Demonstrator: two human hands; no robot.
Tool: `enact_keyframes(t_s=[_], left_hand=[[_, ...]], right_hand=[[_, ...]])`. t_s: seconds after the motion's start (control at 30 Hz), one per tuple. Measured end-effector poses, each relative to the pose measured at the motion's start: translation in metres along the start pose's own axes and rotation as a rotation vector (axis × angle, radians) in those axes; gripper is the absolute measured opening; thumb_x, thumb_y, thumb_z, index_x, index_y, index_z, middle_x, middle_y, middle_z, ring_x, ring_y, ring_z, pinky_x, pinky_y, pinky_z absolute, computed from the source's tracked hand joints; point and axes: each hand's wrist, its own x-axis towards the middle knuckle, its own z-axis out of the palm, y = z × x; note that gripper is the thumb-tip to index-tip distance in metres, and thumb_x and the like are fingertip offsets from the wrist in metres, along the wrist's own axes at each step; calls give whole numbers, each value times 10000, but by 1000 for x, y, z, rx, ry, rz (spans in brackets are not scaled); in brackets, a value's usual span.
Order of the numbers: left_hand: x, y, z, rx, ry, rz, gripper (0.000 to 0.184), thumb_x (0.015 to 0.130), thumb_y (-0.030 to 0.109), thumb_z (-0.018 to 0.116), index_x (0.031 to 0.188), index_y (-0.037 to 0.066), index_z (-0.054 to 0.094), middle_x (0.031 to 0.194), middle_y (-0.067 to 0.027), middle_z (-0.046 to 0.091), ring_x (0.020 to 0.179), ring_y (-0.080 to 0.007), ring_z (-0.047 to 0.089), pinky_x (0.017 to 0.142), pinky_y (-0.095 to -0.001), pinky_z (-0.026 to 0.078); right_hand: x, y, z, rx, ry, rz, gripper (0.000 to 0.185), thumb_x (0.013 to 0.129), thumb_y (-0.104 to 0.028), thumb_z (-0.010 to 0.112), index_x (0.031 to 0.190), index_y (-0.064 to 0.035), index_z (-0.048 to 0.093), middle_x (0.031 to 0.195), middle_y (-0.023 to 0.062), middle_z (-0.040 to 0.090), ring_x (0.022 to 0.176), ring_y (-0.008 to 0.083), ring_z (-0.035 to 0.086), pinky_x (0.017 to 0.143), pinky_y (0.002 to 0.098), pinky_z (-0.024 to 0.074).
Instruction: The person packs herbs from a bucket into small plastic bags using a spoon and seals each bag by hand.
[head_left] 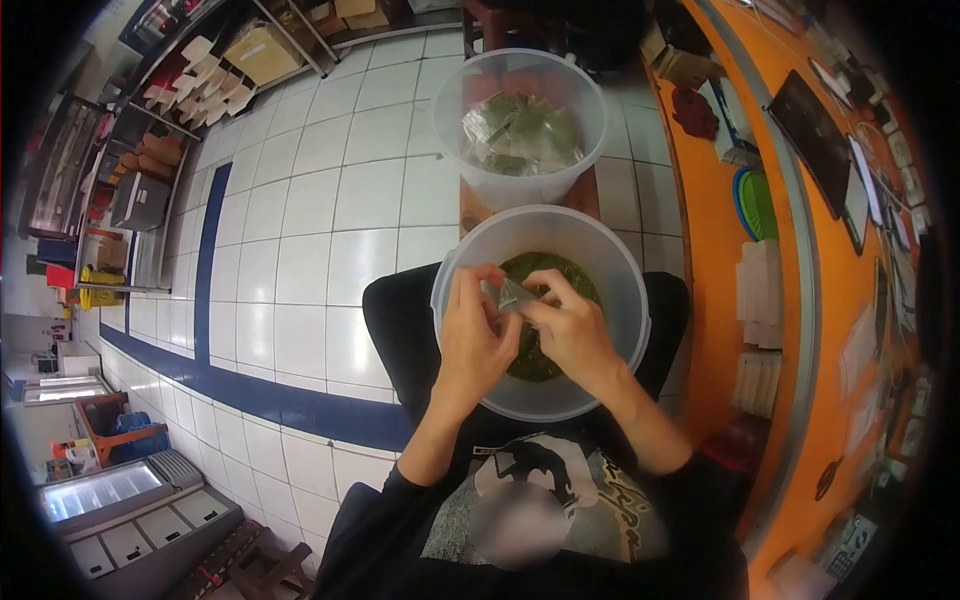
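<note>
Between my two hands is a small clear plastic packet (511, 294) with something dark green in it. My left hand (474, 330) pinches its left side, and my right hand (568, 325) grips its right side. Both hands are over a translucent white plastic bucket (622, 270) held between my legs. At its bottom lies a dark green, leafy-looking mass (545, 364), partly hidden by my hands. Just beyond, a second translucent bucket (535, 188) contains several flat clear packets (525, 130) with green contents.
The far bucket stands on a brown wooden surface (475, 208). Along the right runs an orange counter (712, 330) with stacked white packs (760, 295), a green round item (755, 203) and a dark tablet-like panel (805, 140). Shelves (150, 200) and a glass-topped freezer (105, 495) stand left.
</note>
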Motion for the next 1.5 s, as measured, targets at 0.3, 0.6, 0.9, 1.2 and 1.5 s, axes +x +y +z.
enact_keyframes(t_s=[0.3, 0.6, 0.9, 1.2, 1.5], left_hand=[[9, -8, -15, 329, -271, 387, 702, 700, 108, 787, 1312, 87, 443, 1284, -68, 543, 1163, -292, 513, 1061, -451, 289], [9, -18, -16, 208, -323, 375, 680, 693, 92, 784, 1290, 87, 460, 1256, -100, 555, 1144, -321, 512, 1047, -452, 327], [7, -32, -71, -100, 60, 121, 417, 833, 45, 688, 1198, 6, 489, 1167, -149, 606, 1020, -247, 631, 884, -341, 500], [-13, -43, -93, -528, 262, 162, 190, 887, 100, 674, 930, 1, 518, 1192, -184, 569, 1040, -197, 581, 899, -315, 467], [-12, -37, -98, -571, 328, 165, 239, 859, 151, 722, 850, 12, 527, 1152, -136, 554, 1016, -188, 567, 904, -328, 464]], right_hand=[[34, 12, -16, 154, -433, 129, 186, 696, 42, 648, 881, 58, 640, 922, 212, 632, 879, 397, 619, 741, 421, 491], [42, 13, -12, 135, -636, 186, 104, 739, 44, 606, 835, 69, 638, 1020, 239, 602, 961, 386, 598, 799, 413, 464], [55, 85, 28, -267, -754, -99, 111, 738, -61, 687, 847, -44, 685, 926, 172, 638, 892, 339, 646, 769, 418, 520], [17, 129, 83, -833, -1274, -455, 130, 799, -119, 614, 844, -65, 724, 922, 114, 695, 876, 296, 695, 711, 431, 560], [11, 145, 87, -738, -1288, -470, 167, 839, -167, 622, 947, -46, 660, 947, 139, 656, 863, 318, 672, 735, 417, 540]])
